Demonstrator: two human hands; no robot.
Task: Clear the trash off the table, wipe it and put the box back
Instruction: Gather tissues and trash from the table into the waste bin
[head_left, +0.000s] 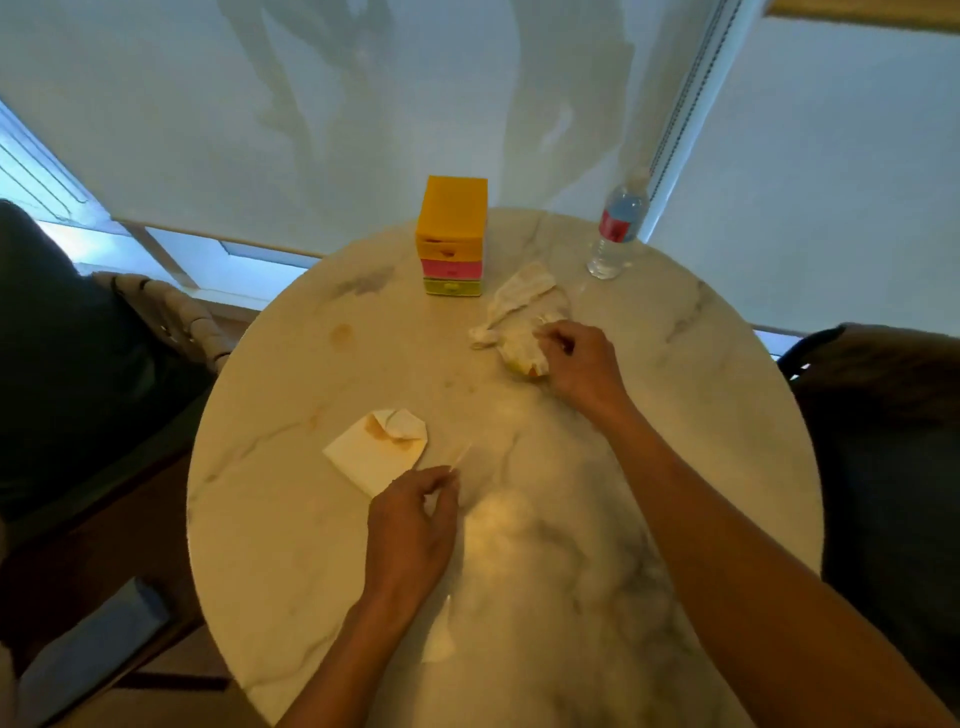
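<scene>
A folded, stained napkin (375, 451) is left flat on the round worktop (291, 519), and just beside it a thin stick (461, 456) seems to be pinched by the left hand (410, 535), likely to be thrown away. Further right, the box (451, 236) is kept at the back while crumpled paper (514, 322) is gripped by the right hand (582, 366). What is under those curled fingers is hidden.

A box (453, 235) is standing at the tabletop's (291, 519) far edge, a bottle (618, 228) right of it; crumpled napkins (519, 322) are lying between them, a folded napkin (376, 449) nearer the left edge.
</scene>
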